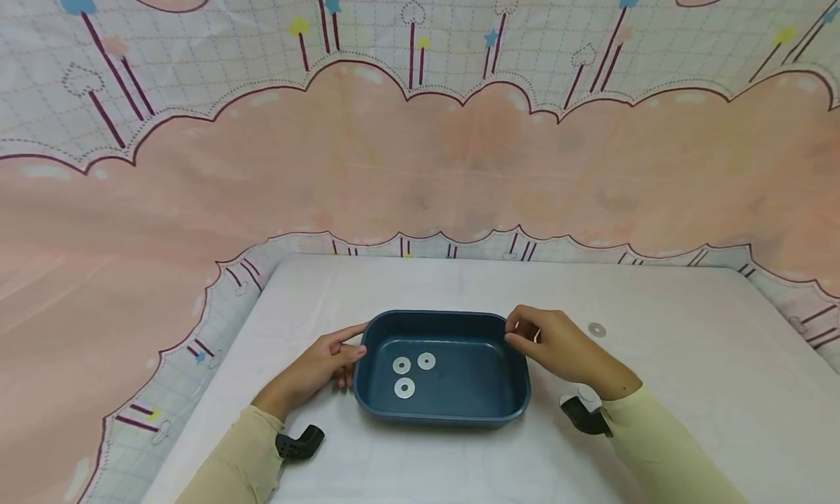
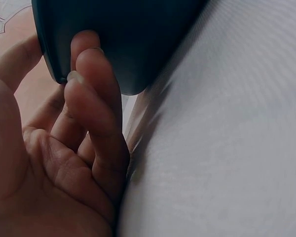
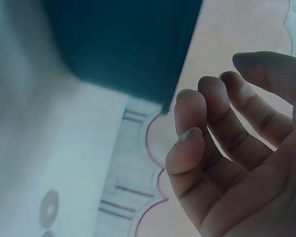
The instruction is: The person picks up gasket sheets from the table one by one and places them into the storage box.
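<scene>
A dark blue rectangular basin (image 1: 453,409) stands on the white table. Inside it, toward its left, lie three pale flat washers (image 1: 405,388) with small centre holes. My left hand (image 1: 321,362) holds the basin's left side, its thumb at the rim and several fingertips against the outer wall (image 2: 133,54). Over the right rim hovers my right hand (image 1: 554,340), fingers loosely bent and nothing visible between them. Its wrist view shows those fingers (image 3: 187,153) apart from the basin. Another washer (image 1: 596,330) lies on the table just beyond the right hand.
A washer (image 3: 49,208) shows in the right wrist view, and a similar shape is cut off below it. Dark wrist-worn devices (image 1: 300,443) sit by both sleeves. A patterned cloth (image 1: 420,176) hangs behind the white tabletop (image 1: 407,475).
</scene>
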Action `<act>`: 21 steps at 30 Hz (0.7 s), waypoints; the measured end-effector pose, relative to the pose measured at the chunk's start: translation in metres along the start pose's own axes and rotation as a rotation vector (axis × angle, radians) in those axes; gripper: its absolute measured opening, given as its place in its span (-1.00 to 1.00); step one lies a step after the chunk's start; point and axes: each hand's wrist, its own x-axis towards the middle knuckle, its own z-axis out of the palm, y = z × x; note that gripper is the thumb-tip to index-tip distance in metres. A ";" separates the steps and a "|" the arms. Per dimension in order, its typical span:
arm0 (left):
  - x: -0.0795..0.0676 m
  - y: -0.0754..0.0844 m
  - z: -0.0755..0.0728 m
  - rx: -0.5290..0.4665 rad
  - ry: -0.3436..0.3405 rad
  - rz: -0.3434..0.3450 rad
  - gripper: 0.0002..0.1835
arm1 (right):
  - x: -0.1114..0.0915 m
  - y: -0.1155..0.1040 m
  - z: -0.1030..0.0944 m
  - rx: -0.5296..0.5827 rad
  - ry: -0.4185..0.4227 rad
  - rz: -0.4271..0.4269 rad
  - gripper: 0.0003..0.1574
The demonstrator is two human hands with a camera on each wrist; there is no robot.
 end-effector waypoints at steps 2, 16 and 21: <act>0.000 0.000 0.000 -0.002 0.000 0.003 -0.32 | -0.002 0.006 -0.001 0.006 0.017 0.021 -0.96; 0.002 -0.003 -0.001 0.006 -0.002 0.014 -0.34 | -0.007 0.042 -0.010 -0.022 0.037 0.184 -0.79; 0.002 -0.005 -0.002 0.015 0.000 0.014 -0.35 | -0.008 0.051 -0.012 -0.022 0.028 0.228 -0.78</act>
